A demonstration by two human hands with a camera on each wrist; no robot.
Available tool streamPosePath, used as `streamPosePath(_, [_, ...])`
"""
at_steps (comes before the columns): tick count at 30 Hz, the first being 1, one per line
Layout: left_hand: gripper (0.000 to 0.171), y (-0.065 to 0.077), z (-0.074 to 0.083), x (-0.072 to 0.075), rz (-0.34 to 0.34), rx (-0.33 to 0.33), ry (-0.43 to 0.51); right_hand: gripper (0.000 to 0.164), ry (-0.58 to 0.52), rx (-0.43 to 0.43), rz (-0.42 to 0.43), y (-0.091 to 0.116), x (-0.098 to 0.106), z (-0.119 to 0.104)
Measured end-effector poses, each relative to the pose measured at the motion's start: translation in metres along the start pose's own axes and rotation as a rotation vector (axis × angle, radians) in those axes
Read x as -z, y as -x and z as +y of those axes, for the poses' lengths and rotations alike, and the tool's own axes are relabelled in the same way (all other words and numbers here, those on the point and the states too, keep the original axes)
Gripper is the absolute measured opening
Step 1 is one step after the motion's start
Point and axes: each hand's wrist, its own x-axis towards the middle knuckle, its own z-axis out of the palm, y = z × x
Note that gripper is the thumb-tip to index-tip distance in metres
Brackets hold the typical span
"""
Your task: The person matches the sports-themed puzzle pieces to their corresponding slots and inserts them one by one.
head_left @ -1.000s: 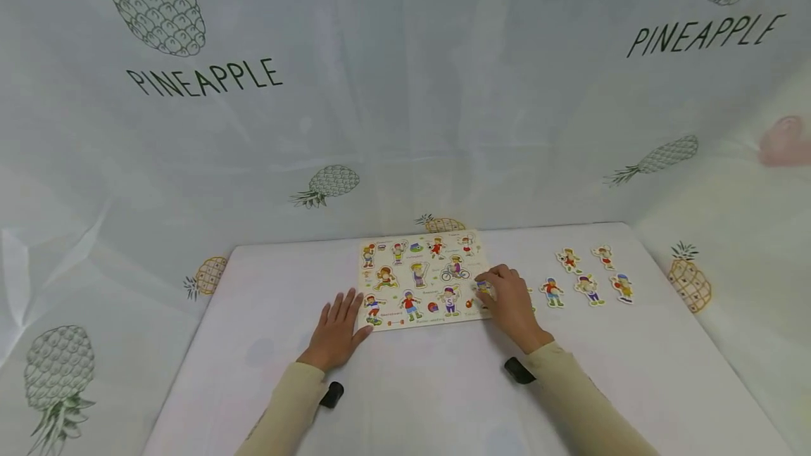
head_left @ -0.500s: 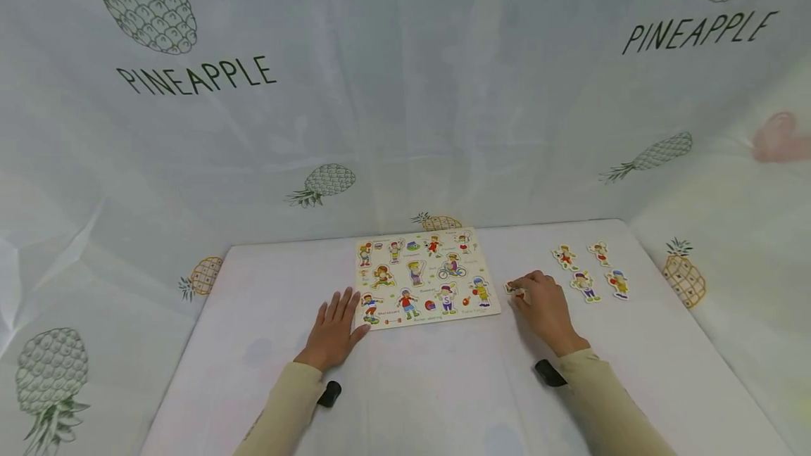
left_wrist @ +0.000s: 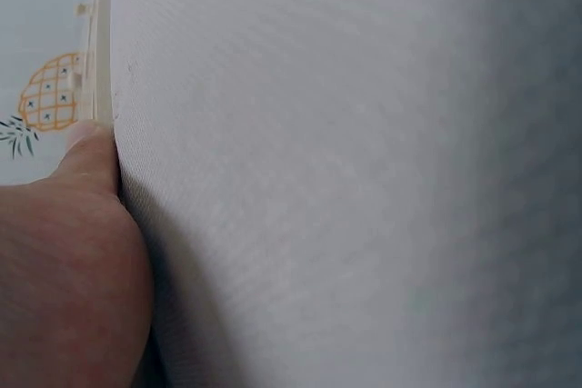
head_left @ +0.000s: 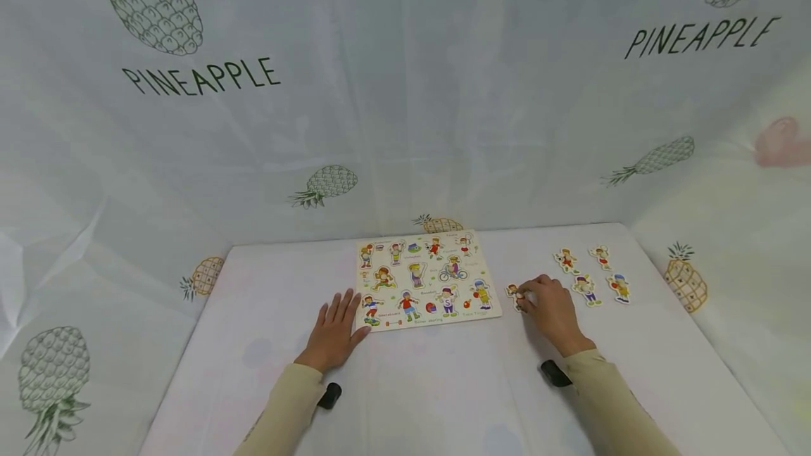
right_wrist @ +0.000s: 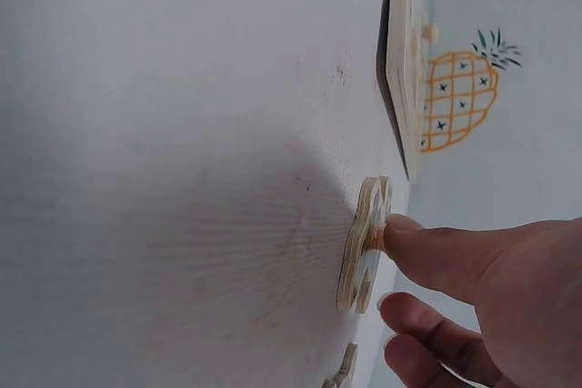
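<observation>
The puzzle board [head_left: 424, 315], printed with sports figures, lies on the table near the back. My left hand [head_left: 332, 333] lies flat with spread fingers at the board's left front corner; in the left wrist view the thumb [left_wrist: 86, 156] touches the board's edge. Right of the board my right hand [head_left: 551, 312] pinches a small puzzle piece [head_left: 514, 294] shaped like a child. From the right wrist, the thumb [right_wrist: 409, 238] is on the knob of this piece [right_wrist: 355, 252], which is low at the table. The hand covers part of the piece in the head view.
Several loose figure pieces, among them one in a purple cap [head_left: 586, 290] and one in a blue cap [head_left: 619, 288], lie further right on the white table [head_left: 405, 385]. A hanging cloth printed with pineapples [head_left: 332, 180] stands behind the table.
My right hand has left the board's right edge, moving right to the loose piece. The blue-capped figure at the board's right is now uncovered. My left hand stays in place.
</observation>
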Motion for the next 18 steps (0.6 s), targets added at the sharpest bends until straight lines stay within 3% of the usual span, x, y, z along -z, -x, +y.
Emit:
streamPosePath(6, [0.077, 0.002, 0.001, 0.001, -0.011, 0.001, -0.028, 0.012, 0.012, 0.028, 0.002, -0.006, -0.003, -0.001])
streamPosePath(12, [0.076, 0.003, 0.004, 0.005, -0.014, 0.001, 0.007, 0.013, 0.042, 0.022, 0.017, -0.005, -0.002, -0.003])
streamPosePath(18, [0.075, 0.001, 0.001, 0.001, -0.009, 0.003, -0.020, 0.014, -0.003, 0.031, 0.064, -0.006, 0.004, -0.015])
